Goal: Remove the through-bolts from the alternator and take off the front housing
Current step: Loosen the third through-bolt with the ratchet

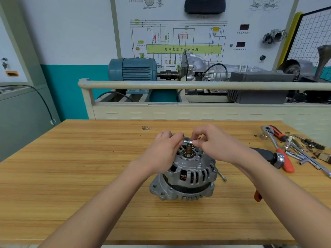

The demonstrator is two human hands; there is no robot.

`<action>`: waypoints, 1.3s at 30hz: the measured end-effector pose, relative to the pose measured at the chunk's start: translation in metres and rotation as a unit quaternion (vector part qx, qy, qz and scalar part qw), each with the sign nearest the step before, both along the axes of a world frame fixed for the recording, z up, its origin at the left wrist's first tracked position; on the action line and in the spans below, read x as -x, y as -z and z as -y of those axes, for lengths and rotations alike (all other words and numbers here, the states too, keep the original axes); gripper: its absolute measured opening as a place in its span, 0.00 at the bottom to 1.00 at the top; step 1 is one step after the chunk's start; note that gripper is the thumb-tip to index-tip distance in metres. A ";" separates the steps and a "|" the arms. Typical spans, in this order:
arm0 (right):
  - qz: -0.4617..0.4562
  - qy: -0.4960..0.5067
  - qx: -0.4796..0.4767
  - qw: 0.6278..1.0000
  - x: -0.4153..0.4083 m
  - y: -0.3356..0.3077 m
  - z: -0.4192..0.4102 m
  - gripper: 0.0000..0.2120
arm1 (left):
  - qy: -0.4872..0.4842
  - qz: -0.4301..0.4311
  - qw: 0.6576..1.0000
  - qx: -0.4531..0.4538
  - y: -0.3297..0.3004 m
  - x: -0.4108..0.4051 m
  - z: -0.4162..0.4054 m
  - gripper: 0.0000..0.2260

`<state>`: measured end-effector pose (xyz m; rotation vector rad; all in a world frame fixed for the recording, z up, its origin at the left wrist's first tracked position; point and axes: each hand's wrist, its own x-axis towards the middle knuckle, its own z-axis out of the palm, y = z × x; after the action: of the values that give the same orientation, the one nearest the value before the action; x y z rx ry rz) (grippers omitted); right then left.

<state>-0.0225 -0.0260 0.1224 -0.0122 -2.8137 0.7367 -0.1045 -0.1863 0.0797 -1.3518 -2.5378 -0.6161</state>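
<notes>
Alternator (186, 172) sitting shaft-up at mid workbench (71, 167). Left hand (164, 149) and right hand (213, 144) are both pinching a small silver piece (188, 141) just above the shaft, fingers curled. One bolt (221, 175) is lying beside the housing; ratchet (279, 149) idle to the right. Prob. mid bolt removal; next move needs remaining bolts out, then front housing lifted off evenly.

A green box (184, 49) on the wall wiring diagram (179, 40), at twelve o'clock from the bench (89, 176), reads "自动变速器控制电脑". Smaller labels there are too blurred to read.
</notes>
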 end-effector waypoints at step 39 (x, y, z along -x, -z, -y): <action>-0.009 0.017 -0.160 0.987 -0.007 0.011 0.002 0.09 | 0.010 0.028 1.000 0.009 0.001 0.005 -0.005 0.14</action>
<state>-0.0151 -0.0284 0.1118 0.0018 -2.8722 0.2706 -0.1094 -0.1808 0.0791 -1.3853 -2.5828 -0.6451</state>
